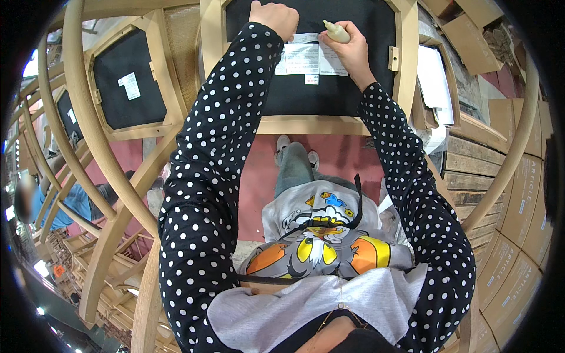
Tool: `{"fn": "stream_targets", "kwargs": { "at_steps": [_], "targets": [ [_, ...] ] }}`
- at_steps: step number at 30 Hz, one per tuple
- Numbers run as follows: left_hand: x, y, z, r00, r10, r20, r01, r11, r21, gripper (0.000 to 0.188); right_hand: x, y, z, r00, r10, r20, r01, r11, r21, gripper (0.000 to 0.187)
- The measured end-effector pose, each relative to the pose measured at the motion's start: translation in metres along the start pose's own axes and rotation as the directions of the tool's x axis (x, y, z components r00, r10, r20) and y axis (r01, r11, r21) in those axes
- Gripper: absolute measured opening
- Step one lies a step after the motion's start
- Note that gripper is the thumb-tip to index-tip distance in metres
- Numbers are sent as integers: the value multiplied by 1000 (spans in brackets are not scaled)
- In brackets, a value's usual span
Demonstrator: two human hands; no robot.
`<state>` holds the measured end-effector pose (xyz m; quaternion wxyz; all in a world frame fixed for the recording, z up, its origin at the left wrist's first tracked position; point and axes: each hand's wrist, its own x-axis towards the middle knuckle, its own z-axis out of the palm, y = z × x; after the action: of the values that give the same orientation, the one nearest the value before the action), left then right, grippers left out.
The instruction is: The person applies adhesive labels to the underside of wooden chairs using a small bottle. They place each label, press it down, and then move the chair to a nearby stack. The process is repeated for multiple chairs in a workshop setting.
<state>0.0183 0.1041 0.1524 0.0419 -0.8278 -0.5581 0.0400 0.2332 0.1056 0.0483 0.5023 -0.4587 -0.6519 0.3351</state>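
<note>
Right hand (351, 50) grips bottle (338, 33) by its body, presumably leaving the nozzle free. Left hand (274, 19) curls near white label (301, 59); contents, if any, cannot be told.

Black sleeves (206, 147) with white dots, cream bottle (337, 33), black panel (377, 65), white label (303, 59), tan frame (318, 125), red floor (253, 182)

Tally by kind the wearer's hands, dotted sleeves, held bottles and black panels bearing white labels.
Hands, left and right: 2
Dotted sleeves: 2
Bottle: 1
Black panels: 3
Total: 8
</note>
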Motion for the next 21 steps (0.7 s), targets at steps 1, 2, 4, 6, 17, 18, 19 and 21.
{"fn": "stream_targets", "kwargs": {
  "at_steps": [1,2,4,6,17,18,19,21],
  "targets": [
    [0,0,1,1000,-2,-4,2,1000,3,15,0,-1,0,1000,3,-1,-3,1000,-3,36],
    [0,0,1,1000,-4,-8,4,1000,5,16,0,-2,0,1000,7,-2,-7,1000,-6,36],
    [3,1,3,997,-67,45,65,997,37,20,0,-6,-1,1000,3,0,-3,998,-55,36],
    [6,2,7,988,-131,83,127,991,46,25,1,-11,-2,1000,-11,7,12,988,-153,36],
    [16,-2,36,964,-227,140,230,973,-10,37,13,-26,3,991,116,62,-81,909,-409,39],
    [17,-2,36,963,-231,139,235,972,-14,37,13,-26,3,991,115,65,-78,906,-415,39],
    [18,-2,36,963,-232,139,238,971,-24,37,13,-25,2,989,129,68,-90,907,-412,39],
    [19,-2,36,962,-232,141,237,971,-22,36,13,-24,2,990,117,75,-75,904,-420,39]
  ]
}}
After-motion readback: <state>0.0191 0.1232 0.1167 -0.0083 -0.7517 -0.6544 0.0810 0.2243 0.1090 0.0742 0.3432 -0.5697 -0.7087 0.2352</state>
